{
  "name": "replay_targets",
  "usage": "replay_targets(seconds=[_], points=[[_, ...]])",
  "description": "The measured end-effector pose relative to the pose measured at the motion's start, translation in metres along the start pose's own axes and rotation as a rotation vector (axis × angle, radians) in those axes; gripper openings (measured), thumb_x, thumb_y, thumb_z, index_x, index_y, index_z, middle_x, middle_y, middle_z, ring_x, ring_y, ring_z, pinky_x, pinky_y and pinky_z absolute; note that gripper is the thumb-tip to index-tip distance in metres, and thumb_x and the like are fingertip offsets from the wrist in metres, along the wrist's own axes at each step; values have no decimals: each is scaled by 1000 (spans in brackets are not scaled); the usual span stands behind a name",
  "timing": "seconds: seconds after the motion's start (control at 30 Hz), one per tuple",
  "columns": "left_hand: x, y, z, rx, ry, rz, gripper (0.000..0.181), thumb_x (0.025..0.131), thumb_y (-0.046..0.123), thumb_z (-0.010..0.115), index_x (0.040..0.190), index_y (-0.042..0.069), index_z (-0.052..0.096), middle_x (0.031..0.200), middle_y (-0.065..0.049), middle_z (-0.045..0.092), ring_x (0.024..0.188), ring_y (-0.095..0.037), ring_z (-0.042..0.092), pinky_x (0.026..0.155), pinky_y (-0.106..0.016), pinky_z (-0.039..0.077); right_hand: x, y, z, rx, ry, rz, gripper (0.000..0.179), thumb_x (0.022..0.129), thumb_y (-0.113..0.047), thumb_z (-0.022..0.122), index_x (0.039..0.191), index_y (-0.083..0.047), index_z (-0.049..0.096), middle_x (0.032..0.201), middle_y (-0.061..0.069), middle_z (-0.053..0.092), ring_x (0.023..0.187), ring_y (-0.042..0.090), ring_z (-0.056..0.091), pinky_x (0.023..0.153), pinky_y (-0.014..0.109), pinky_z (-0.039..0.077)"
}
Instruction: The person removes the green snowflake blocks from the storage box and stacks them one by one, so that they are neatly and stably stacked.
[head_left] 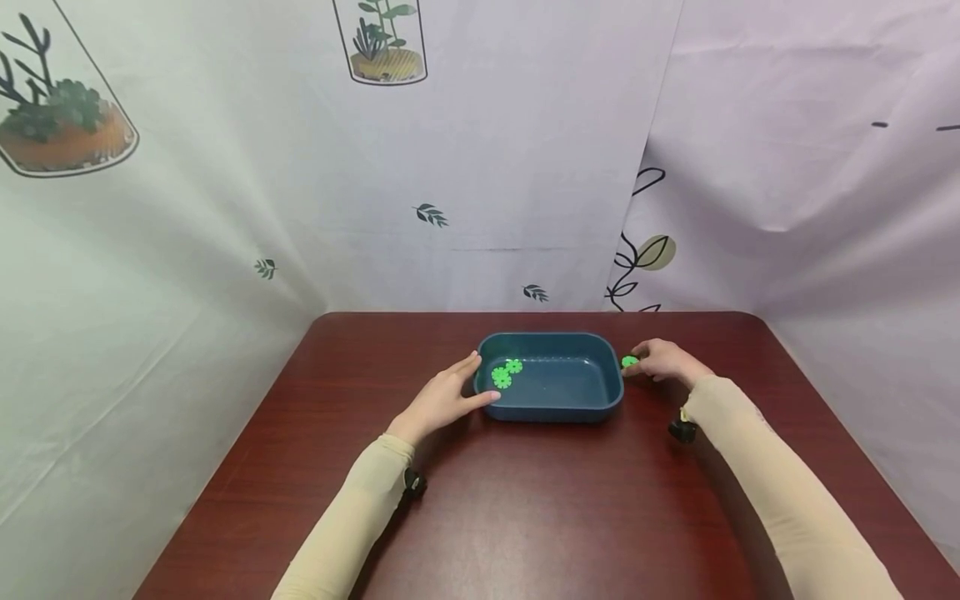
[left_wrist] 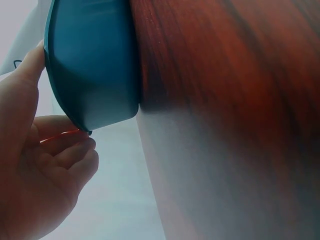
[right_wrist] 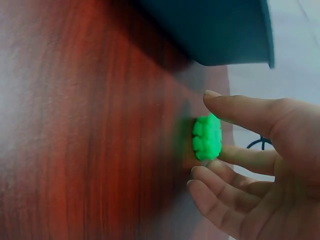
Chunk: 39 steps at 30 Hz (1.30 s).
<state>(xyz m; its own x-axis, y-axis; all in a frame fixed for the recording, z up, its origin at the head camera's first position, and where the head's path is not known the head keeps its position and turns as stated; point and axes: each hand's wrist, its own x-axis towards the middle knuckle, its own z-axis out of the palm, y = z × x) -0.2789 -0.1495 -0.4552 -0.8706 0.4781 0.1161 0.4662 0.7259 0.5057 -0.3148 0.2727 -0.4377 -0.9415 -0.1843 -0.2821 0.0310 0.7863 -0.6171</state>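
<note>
A dark teal tray [head_left: 551, 412] stands mid-table with two green flower-shaped discs [head_left: 506, 372] in its left part. My left hand [head_left: 448, 397] grips the tray's left rim [left_wrist: 70, 112], thumb along the near corner and fingers at the far side. Just right of the tray, my right hand [head_left: 660, 360] pinches a third green disc [head_left: 629, 362] between thumb and fingers. In the right wrist view that disc [right_wrist: 207, 136] stands on edge against the table, beside the tray's outer wall [right_wrist: 220, 30].
The red-brown wooden table [head_left: 540, 517] is enclosed by pale printed curtains [head_left: 480, 167] at the back and both sides. Its edges lie close to the curtains.
</note>
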Motion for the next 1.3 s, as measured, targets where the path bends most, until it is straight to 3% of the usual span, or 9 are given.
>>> replay_targets(seconds=[0.37, 0.77, 1.3], points=[[2, -2, 2, 8, -4, 11, 93, 89, 65, 64, 156, 6, 37, 162, -9, 32, 147, -24, 34, 115, -45, 36, 4, -2, 10, -127, 70, -4, 51, 85, -17, 76, 121, 16, 60, 104, 23, 66, 87, 30, 61, 78, 41, 54], [2, -1, 3, 2, -11, 3, 91, 90, 61, 66, 156, 6, 36, 163, -8, 30, 147, -23, 34, 115, -45, 35, 4, -4, 11, -152, 99, 5, 40, 86, -12, 74, 115, 14, 63, 99, 20, 67, 86, 30, 61, 80, 44, 54], [3, -2, 1, 14, -9, -2, 95, 89, 67, 63, 156, 6, 36, 163, -7, 30, 147, -22, 34, 115, -43, 35, 7, -4, 10, -157, 126, -9, 42, 86, -13, 75, 115, 15, 64, 103, 25, 68, 88, 33, 62, 82, 47, 55]])
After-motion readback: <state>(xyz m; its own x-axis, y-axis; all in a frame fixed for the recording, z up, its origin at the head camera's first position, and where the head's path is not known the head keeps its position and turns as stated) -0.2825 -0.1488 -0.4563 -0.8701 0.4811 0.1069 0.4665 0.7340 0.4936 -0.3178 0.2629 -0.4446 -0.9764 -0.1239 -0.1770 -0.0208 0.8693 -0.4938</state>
